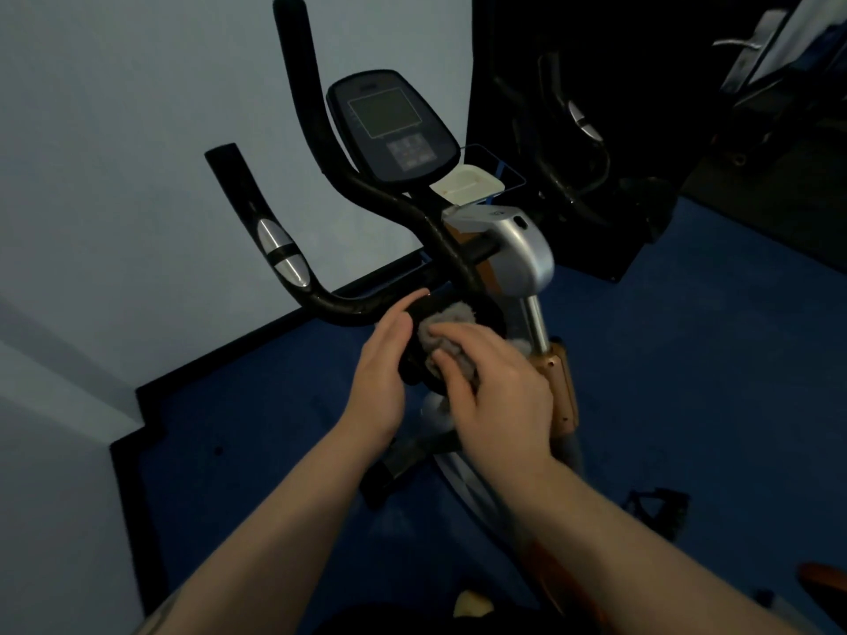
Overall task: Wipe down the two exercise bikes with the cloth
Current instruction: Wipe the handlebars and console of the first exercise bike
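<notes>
Grey fluffy cloth (447, 334), bunched under the right hand (499, 387), presses on the near black-and-silver exercise bike (518, 254) below its handlebar junction. Left hand (382, 364), fingers straight, steadies the black part beside it. Wiping underway; next likely the black curved handlebars (321, 144).

Handlebar (366, 309) blocks ahead; blue floor (687, 359) open right.

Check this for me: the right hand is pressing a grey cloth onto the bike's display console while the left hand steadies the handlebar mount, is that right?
Not quite. In the head view the right hand presses the grey cloth onto the black handlebar mount, well below the display console, which nothing touches. The left hand does rest against that mount.
</notes>
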The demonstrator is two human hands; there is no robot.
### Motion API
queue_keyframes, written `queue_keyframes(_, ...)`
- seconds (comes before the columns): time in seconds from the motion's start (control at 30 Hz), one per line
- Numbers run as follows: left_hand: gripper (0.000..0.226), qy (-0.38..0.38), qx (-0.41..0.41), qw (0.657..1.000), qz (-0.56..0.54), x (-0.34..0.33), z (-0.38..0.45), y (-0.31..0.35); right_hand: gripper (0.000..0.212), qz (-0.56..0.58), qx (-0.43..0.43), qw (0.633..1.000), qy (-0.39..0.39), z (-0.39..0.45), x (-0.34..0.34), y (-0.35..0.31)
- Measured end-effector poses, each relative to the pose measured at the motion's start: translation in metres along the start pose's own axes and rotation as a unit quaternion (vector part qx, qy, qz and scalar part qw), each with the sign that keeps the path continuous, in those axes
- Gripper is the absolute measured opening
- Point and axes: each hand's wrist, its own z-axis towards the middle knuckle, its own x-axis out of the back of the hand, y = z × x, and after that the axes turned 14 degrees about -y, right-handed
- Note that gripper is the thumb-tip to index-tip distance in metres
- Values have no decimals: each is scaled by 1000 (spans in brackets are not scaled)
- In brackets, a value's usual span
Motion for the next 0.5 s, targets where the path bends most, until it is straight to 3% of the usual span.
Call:
queue_keyframes(0.07,33,5,-1,1000,9,-2,0,0,24,56,-10,998,-22,11,7,1)
queue_keyframes(0.23,39,42,-6,999,24,-10,-4,2,21,113,-46,992,6,30,-4,-14)
queue_keyframes(0.4,51,60,-4,996,61,-15,-8,1,18,223,-47,972,-61,10,6,-3)
queue_keyframes(0.5,47,93,5,994,53,-18,-4,-1,15,239,-44,969,-53,26,2,-9)
